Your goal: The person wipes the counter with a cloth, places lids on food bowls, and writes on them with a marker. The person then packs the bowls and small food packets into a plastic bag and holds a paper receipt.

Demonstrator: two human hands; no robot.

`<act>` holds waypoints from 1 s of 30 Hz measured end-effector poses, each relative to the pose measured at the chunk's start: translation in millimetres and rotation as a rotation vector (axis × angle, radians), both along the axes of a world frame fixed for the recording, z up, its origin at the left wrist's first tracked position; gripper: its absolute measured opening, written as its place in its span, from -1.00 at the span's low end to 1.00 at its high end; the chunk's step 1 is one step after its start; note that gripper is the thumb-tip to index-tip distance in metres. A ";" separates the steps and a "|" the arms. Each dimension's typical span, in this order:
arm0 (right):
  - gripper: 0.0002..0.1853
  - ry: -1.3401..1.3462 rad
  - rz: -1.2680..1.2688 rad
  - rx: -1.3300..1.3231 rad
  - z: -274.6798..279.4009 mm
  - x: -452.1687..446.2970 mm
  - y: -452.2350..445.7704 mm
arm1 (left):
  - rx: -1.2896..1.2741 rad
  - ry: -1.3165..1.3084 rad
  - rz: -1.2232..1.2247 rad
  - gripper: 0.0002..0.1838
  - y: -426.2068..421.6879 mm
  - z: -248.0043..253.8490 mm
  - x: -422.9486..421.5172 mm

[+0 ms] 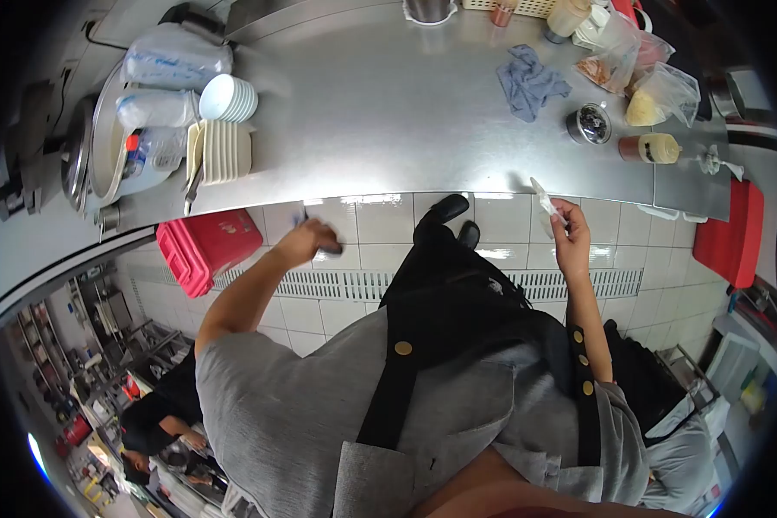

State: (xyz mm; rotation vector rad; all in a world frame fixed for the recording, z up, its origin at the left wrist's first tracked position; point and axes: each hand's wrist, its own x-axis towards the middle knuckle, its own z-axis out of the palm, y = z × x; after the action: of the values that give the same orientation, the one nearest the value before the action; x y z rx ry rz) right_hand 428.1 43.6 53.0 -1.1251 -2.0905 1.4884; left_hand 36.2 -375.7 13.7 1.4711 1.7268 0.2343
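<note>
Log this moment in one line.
left hand: dark item, blurred | right hand: white scrap, near bench edge | on bench: cloth, bottle

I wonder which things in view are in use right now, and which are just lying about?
Apparently in use:
left hand: dark item, blurred
right hand: slim white item

Lying about:
blue-grey cloth
stacked round cups
stacked cream containers
squeeze bottle
red bin

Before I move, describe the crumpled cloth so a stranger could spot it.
Find the long steel counter, then its right-hand part, left of the plastic bags. There lies the cloth: limp, matte and blue-grey, unlike the glossy, see-through bags.
</note>
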 end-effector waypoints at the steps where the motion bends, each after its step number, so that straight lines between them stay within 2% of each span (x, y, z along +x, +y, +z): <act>1: -0.76 0.006 -0.002 -0.040 -2.5 1.7 -0.4 | -0.096 0.001 0.066 -0.58 -26.6 16.2 6.9; 2: -0.76 0.041 -0.001 -0.029 -8.3 2.1 -1.2 | -0.081 0.005 0.231 -0.61 -35.6 35.7 8.3; 4: -0.77 0.016 0.041 -0.037 -3.5 1.7 1.0 | 0.302 0.169 0.531 -0.55 -55.8 19.0 -18.8; 5: -0.77 -0.016 0.088 -0.041 -1.5 3.4 0.5 | 0.363 0.119 0.776 -0.52 -50.3 28.5 -28.9; 6: -0.77 -0.009 0.100 -0.016 -4.0 3.7 0.4 | 0.358 0.146 0.928 -0.56 -46.2 20.5 -44.5; 7: -0.77 -0.019 0.100 -0.015 -7.9 4.6 0.2 | 0.488 0.017 1.096 -0.68 -27.4 18.9 -50.2; 8: -0.77 0.003 0.105 -0.018 -11.9 6.0 1.3 | 0.505 0.143 1.108 -0.69 -6.6 15.6 -60.1; 9: -0.77 0.024 0.108 -0.020 -13.1 8.4 2.7 | 0.426 0.117 1.130 -0.54 12.5 5.9 -74.5; 10: -0.77 0.012 0.099 -0.089 -4.9 8.4 2.2 | 0.346 0.323 1.241 -0.50 30.1 -20.4 -77.2; 11: -0.77 0.001 0.089 -0.083 -2.7 11.3 0.7 | 0.346 0.308 1.235 -0.50 50.7 -33.5 -71.3; 13: -0.76 0.086 0.068 -0.086 0.8 17.8 1.7 | 0.352 1.004 1.221 -0.58 102.2 -54.7 -38.8; 15: -0.76 0.071 0.041 -0.102 2.2 30.1 1.9 | 0.508 0.934 1.178 -0.64 168.5 -46.6 19.7; 16: -0.76 0.076 0.017 -0.126 0.9 35.5 2.2 | 0.545 0.872 1.046 -0.63 200.3 -35.0 51.8; 17: -0.76 0.083 -0.008 -0.152 -0.2 40.3 1.7 | 0.566 0.858 0.927 -0.60 224.6 -57.1 72.6; 18: -0.76 0.081 -0.014 -0.151 -0.6 44.0 1.1 | 0.619 0.828 0.818 -0.56 254.2 -53.3 110.5; 19: -0.76 0.061 -0.022 -0.141 0.1 48.8 0.4 | 0.642 0.719 0.715 -0.57 278.1 -33.0 152.3; 20: -0.76 0.043 -0.029 -0.127 1.3 52.7 0.9 | 0.606 0.637 0.620 -0.59 299.9 -40.4 190.0; 21: -0.76 0.044 -0.036 -0.121 2.3 56.8 1.4 | 0.647 0.430 0.442 -0.59 308.3 -26.5 222.7; 23: -0.76 0.068 -0.064 -0.108 5.9 64.6 6.2 | 0.483 0.203 0.104 -0.61 312.0 -30.1 276.6; 24: -0.76 0.078 -0.064 -0.095 10.9 69.0 9.2 | 0.412 -0.021 0.194 -0.62 303.9 -20.5 284.3; 25: -0.76 0.062 -0.103 0.027 17.9 76.0 11.3 | 0.342 -0.241 0.279 -0.62 301.0 -12.4 281.6; 26: -0.76 0.054 -0.147 0.152 22.9 80.6 16.4 | 0.402 -0.436 0.346 -0.62 298.5 -24.1 262.2; 27: -0.76 0.075 -0.154 0.171 21.6 88.7 22.6 | 0.395 -0.449 0.355 -0.62 293.7 -10.4 227.8; 29: -0.77 0.086 -0.389 -0.033 5.4 119.1 28.4 | 0.651 -0.219 0.461 -0.64 276.2 -11.5 138.6; 30: -0.77 0.095 -0.391 -0.028 -0.2 132.5 29.4 | 0.522 -0.161 0.680 -0.61 267.6 0.1 87.5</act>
State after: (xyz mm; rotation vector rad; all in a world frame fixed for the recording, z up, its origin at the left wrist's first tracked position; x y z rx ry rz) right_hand 560.7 73.1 52.8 -1.3517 -1.6710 1.3533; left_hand 123.7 -108.1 13.8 1.0951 2.0677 1.2010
